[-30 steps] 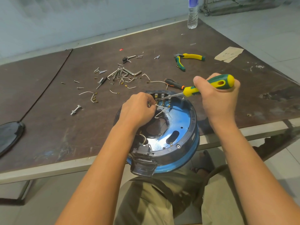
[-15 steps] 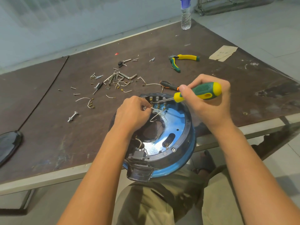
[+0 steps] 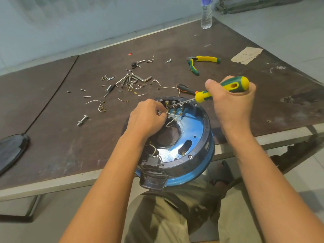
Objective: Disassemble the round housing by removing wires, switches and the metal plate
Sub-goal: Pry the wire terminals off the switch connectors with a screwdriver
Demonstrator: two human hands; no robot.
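Now, housing: the round housing leans on the near edge of the table, partly over the person's lap; the blue metal plate sits inside it.
Left hand: the left hand has curled fingers that pinch a white wire just beside the terminals at the far rim.
Right hand: the right hand is clenched around the handle of the green-yellow screwdriver; the tip reaches the same terminals.
Table: pliers and loose screws lie behind the housing; a bottle stands at the far edge.

Pliers; water bottle; cardboard scrap; loose bolt
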